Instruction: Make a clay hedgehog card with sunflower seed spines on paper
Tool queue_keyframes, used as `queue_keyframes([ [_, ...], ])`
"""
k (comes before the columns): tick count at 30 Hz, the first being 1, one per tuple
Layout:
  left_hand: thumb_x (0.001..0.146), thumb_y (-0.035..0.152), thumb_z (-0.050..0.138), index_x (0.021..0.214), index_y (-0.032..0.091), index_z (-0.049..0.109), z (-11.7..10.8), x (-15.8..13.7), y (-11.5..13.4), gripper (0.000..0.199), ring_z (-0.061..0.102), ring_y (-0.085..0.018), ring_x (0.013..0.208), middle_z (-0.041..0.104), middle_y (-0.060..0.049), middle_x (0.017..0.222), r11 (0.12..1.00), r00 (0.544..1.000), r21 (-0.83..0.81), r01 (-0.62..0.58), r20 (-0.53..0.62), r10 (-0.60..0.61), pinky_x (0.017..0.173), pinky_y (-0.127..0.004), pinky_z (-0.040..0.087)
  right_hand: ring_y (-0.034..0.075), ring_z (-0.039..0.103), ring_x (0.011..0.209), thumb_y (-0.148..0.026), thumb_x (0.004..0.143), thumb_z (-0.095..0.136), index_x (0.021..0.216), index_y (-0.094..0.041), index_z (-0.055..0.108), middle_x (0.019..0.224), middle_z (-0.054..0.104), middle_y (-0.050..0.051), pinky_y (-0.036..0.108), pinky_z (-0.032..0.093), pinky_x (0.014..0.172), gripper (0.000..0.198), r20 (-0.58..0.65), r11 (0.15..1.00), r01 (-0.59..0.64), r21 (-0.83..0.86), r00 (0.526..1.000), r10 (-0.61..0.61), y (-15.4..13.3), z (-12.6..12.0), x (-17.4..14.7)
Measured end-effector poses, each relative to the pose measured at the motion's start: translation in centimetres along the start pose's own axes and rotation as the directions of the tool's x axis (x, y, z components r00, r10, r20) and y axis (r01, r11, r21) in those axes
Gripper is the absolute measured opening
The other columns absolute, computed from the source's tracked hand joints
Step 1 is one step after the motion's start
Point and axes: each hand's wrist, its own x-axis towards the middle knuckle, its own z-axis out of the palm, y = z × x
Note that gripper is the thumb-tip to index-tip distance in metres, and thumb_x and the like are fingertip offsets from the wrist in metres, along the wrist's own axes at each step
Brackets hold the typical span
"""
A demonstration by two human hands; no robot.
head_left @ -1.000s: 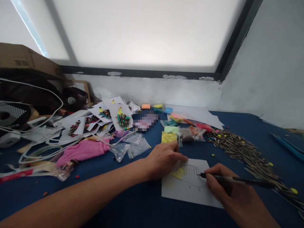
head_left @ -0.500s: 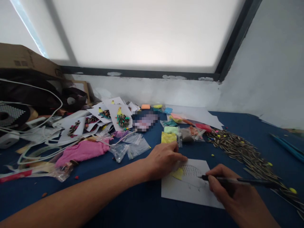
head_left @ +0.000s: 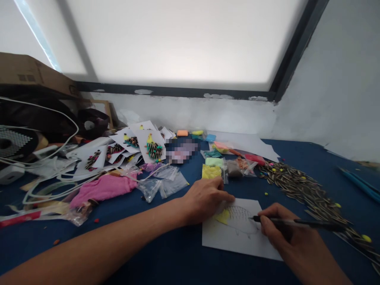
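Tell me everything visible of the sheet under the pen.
The white sheet looks like paper and lies flat on the blue tabletop. It bears a rounded drawing with rows of short strokes and a yellow patch at left. The left hand rests on its upper left; the right hand, hiding a lower corner, holds a dark pen at the drawing.

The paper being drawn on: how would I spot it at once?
Start at the blue table. At its near side, the paper lies partly under the left hand and beneath the pen in the right hand. Unlike the seed-decorated sheets piled further left, it bears a line drawing with a yellow patch.
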Motion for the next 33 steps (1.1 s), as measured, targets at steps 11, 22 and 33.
queue_keyframes([
  [11,0.091,0.019,0.051,0.11,0.033,0.068,-0.29,0.07,0.17,0.03,0.054,-0.014,0.075,0.055,-0.004,0.093,1.0,1.0,-0.002,0.012,0.027,-0.012,0.065,-0.024,0.04,0.012,0.053,0.041,-0.042,0.084,0.044,0.069,-0.026,0.056,0.05,0.056,-0.005,0.021,0.037,0.035,0.025,0.031,1.0,0.02,-0.021,0.999,-0.02,0.1,-0.15,-0.05],
  [22,0.092,0.019,0.049,0.111,0.033,0.068,-0.05,0.05,0.03,0.031,0.053,-0.013,0.075,0.055,-0.004,0.093,1.0,1.0,-0.003,0.019,0.022,-0.019,0.066,-0.024,0.041,0.013,0.049,0.036,-0.043,0.082,0.045,0.069,-0.025,0.056,0.044,0.053,-0.005,0.022,0.032,0.033,0.024,0.03,0.997,-0.073,-0.01,0.997,0.074,0.27,-0.22,0.09],
  [33,0.092,0.02,0.049,0.111,0.034,0.068,-0.07,0.03,0.02,0.031,0.053,-0.013,0.074,0.054,-0.003,0.094,1.0,1.0,0.009,0.014,0.027,-0.014,0.065,-0.024,0.041,0.013,0.049,0.038,-0.044,0.082,0.046,0.067,-0.025,0.054,0.046,0.053,-0.004,0.022,0.033,0.034,0.025,-0.012,0.998,-0.054,0.021,0.998,0.054,-0.48,-0.26,0.11],
])
